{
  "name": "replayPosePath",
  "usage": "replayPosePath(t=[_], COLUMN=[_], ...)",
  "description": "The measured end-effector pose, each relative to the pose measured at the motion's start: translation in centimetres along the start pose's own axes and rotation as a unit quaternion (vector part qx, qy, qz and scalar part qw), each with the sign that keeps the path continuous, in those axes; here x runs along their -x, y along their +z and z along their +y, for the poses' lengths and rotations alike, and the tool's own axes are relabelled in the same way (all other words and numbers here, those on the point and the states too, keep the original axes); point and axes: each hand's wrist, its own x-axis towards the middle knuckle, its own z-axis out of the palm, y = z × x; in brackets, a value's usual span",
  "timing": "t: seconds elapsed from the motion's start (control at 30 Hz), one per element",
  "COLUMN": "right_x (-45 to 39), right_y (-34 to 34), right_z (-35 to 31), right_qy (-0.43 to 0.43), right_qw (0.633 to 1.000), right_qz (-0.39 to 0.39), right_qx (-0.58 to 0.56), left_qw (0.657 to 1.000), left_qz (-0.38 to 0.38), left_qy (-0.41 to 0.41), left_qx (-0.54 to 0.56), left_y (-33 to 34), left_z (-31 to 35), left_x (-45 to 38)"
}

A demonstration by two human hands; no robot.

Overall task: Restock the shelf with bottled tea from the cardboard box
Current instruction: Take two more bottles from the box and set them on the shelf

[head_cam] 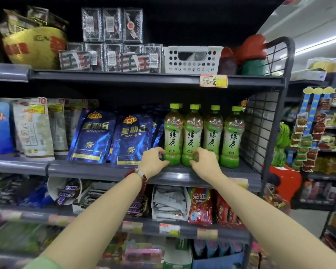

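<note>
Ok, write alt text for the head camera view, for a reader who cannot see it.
Two bare hands reach to a store shelf: the left hand grips the base of the leftmost green tea bottle, the right hand the second bottle. Four bottles stand in front, blue snack bags to their left.

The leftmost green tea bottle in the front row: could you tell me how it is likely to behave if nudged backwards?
The leftmost bottle looks tall and narrow, so a high push may tip it. It appears nearly full, so probably fairly heavy. The left hand grips its base, which should slide it steadily.
</note>
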Motion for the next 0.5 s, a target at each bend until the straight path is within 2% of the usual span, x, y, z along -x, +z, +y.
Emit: replayPosePath(t=[0.1, 0.23, 0.37, 0.5], right_x=[1.7, 4.2, 6.9, 10.2], right_y=[0.5, 2.4, 5.2, 9.3], right_z=[-1.1, -2.6, -4.6, -6.9], right_qy=[-0.037, -0.091, -0.131, -0.13], right_qw=[0.999, 0.992, 0.985, 0.976], right_qz=[-0.029, -0.074, -0.112, -0.171], right_qx=[0.007, 0.038, 0.031, -0.015], left_qw=[0.999, 0.999, 0.997, 0.991], left_qz=[0.003, 0.001, 0.014, 0.009], left_qy=[0.016, -0.003, -0.061, -0.123], left_qx=[-0.035, -0.053, -0.049, -0.056], left_y=[-1.4, -3.0, -4.6, -6.3], left_z=[-0.5, -2.3, -5.6, -9.6], left_x=[2.5, 6.2, 10.3, 14.8])
